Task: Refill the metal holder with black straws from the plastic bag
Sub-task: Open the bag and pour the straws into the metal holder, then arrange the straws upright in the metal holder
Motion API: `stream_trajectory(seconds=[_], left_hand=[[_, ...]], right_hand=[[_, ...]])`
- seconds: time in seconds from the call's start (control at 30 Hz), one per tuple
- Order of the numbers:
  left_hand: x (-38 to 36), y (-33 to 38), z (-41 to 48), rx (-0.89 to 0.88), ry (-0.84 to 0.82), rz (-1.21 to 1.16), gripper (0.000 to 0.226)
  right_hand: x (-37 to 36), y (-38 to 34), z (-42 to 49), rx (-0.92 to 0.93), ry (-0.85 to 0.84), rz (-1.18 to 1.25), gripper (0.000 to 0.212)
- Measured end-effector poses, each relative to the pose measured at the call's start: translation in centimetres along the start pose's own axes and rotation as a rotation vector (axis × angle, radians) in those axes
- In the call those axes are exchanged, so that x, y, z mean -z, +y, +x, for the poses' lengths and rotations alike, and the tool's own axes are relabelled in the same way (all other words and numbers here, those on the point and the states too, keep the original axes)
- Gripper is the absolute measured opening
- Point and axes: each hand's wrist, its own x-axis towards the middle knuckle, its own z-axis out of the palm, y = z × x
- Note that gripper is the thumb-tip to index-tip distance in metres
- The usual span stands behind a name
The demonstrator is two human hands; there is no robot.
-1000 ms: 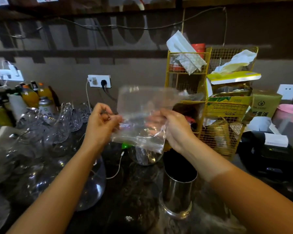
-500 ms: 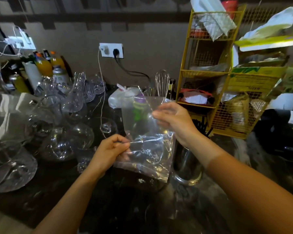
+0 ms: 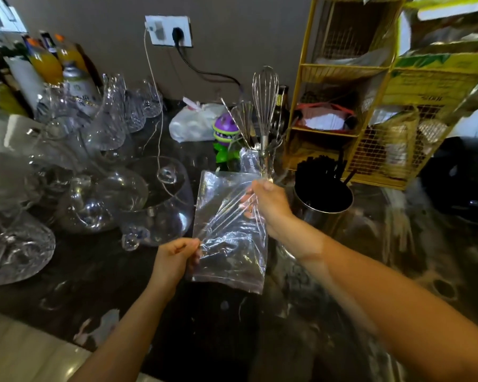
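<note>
A clear plastic bag (image 3: 226,238) hangs crumpled between both hands above the dark counter, with no straws visible inside it. My left hand (image 3: 174,259) pinches its lower left edge. My right hand (image 3: 268,206) grips its upper right part. Just right of my right hand stands the round metal holder (image 3: 319,213), with black straws (image 3: 319,168) sticking up out of it and leaning right.
Several clear glass vessels (image 3: 100,194) crowd the counter's left half, with bottles (image 3: 47,62) behind them. A whisk (image 3: 265,89), a purple toy (image 3: 225,128) and a white bag (image 3: 193,121) stand behind the plastic bag. A yellow wire rack (image 3: 370,111) is at the right rear.
The view has tilted down toward the counter. Both hands lowered the bag from chest height, and my left hand shifted to its lower left edge. The straws in the holder have come into sight.
</note>
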Motion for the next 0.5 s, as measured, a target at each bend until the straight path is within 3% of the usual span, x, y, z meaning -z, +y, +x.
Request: stream_trajectory(seconds=[0.2, 0.23, 0.3, 0.37, 0.43, 0.5], left_hand=[[-1.4, -2.8, 1.3, 0.120, 0.080, -0.084, 0.026], [-1.7, -3.1, 1.6, 0.139, 0.093, -0.078, 0.025], [-2.4, -3.6, 2.2, 0.161, 0.106, -0.016, 0.023], [-3.0, -4.0, 2.8, 0.143, 0.103, 0.081, 0.016], [-3.4, -4.0, 3.1, 0.090, 0.108, 0.230, 0.027], [-3.7, -4.0, 3.0, -0.044, 0.115, 0.490, 0.041]], right_hand=[[-0.2, 2.6, 2.3, -0.036, 0.049, -0.118, 0.008], [0.0, 2.9, 2.7, -0.019, 0.023, -0.204, 0.014], [0.6, 4.0, 3.5, 0.040, -0.019, -0.497, 0.058], [1.3, 4.9, 3.3, 0.171, -0.087, -0.814, 0.086], [2.1, 6.1, 3.0, 0.313, -0.212, -1.105, 0.095], [2.8, 7.4, 2.9, 0.331, -0.331, -1.274, 0.095]])
